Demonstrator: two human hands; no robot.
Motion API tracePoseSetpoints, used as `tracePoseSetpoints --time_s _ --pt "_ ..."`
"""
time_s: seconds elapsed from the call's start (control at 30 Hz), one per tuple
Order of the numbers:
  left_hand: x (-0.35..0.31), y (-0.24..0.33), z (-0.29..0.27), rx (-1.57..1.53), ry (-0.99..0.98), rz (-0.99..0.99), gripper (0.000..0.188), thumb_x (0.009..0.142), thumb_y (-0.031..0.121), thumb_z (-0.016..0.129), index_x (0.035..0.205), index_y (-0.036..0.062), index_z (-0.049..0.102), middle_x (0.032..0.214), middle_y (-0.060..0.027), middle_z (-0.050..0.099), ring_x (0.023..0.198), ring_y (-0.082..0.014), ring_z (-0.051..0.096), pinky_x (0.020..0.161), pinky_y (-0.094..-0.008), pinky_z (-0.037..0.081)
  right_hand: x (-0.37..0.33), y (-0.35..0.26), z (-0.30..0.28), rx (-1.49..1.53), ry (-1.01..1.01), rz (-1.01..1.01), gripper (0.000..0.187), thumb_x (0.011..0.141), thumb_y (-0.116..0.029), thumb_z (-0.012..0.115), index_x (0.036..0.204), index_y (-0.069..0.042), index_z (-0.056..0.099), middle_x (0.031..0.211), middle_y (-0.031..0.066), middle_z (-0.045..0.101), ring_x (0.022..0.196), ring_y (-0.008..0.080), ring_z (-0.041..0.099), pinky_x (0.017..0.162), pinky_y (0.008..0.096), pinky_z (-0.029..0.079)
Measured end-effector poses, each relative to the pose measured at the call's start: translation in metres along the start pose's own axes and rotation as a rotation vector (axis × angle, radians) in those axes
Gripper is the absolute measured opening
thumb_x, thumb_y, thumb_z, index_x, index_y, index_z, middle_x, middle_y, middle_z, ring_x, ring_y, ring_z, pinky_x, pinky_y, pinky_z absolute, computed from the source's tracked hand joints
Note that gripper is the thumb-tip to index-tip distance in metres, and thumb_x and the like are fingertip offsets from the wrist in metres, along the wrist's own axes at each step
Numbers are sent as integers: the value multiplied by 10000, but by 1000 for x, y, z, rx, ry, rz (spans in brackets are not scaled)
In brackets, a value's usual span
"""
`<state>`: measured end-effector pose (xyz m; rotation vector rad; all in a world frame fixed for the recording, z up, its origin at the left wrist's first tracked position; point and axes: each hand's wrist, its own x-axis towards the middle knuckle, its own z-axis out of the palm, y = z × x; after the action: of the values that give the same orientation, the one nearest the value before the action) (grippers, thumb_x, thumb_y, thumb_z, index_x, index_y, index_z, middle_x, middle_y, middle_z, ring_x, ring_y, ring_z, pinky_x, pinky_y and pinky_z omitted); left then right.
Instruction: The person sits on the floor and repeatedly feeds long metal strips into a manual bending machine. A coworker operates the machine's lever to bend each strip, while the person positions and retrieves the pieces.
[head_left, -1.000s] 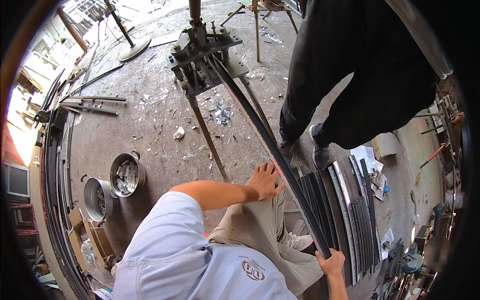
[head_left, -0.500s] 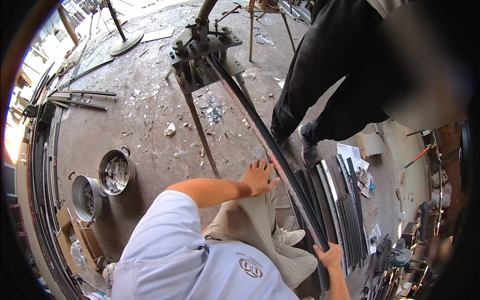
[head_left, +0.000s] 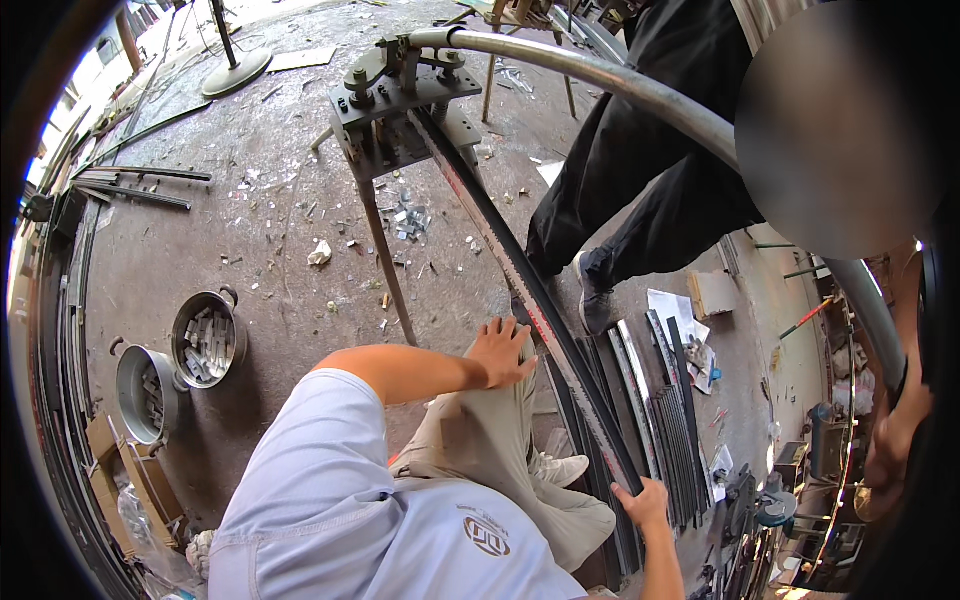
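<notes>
My right hand [head_left: 644,502] is closed around the near end of a long, dark metal profile bar [head_left: 535,295] with a pale, red-marked side. The bar slants away to the far left, where its other end sits in a steel bench press [head_left: 405,105] on legs. On my bent knee lies my left hand [head_left: 503,354], fingers spread and nothing in it. A long grey pipe lever [head_left: 620,82] runs from the top of the press to the right. Another person's hand [head_left: 905,420] is by its low end, partly lost in the dark rim.
A person in black trousers [head_left: 640,190] stands right of the bar. Two metal pots [head_left: 238,345] with small metal pieces stand left. Several dark and silver profiles [head_left: 680,450] lie on the floor at right. Scraps litter the concrete floor [head_left: 290,230]. A cardboard box [head_left: 135,485] is near left.
The press's pipe lever has swung from pointing up and away to stretching across to the right, toward the other person. My view has shifted slightly; both my hands keep their places.
</notes>
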<state>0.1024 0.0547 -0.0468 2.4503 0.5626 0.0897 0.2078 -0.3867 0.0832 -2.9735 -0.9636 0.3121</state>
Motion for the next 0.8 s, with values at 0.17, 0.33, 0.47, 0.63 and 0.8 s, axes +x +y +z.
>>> tracePoseSetpoints --time_s 0.17,0.33,0.47,0.63,0.8 --pt "-2 -7 3 -10 7 1 676 986 503 568 1516 97 460 1542 -199 397 1440 -455 352 1201 -553 305 3 -32 -28 45 -103 68 613 762 -616 804 923 -25 781 915 288 719 938 489 662 868 550 515" --pt "-2 -9 5 -32 22 3 681 969 470 589 1528 106 454 1539 -189 404 1448 -433 349 1207 -543 299 2 -32 -30 78 -158 92 638 762 -623 803 943 -13 776 967 301 720 985 491 659 895 548 512" --pt "-1 -11 7 -48 27 13 688 955 467 601 1532 117 470 1563 -193 412 1449 -443 366 1197 -558 314 -5 -21 -17 28 -61 65 657 759 -635 802 961 -10 777 997 300 724 1010 485 660 911 541 512" --pt "-3 -12 8 -60 47 19 682 950 455 611 1532 130 473 1569 -189 414 1452 -438 370 1200 -558 314 -4 -14 -13 3 -68 78 827 751 -684 786 1024 96 749 1013 327 727 1027 477 692 930 516 541" --pt "-3 -13 10 -53 46 9 668 952 447 611 1527 139 470 1574 -178 407 1463 -423 356 1216 -553 301 1 -40 -40 76 -188 115 814 745 -682 788 1035 77 750 995 322 729 1006 478 698 899 510 553"
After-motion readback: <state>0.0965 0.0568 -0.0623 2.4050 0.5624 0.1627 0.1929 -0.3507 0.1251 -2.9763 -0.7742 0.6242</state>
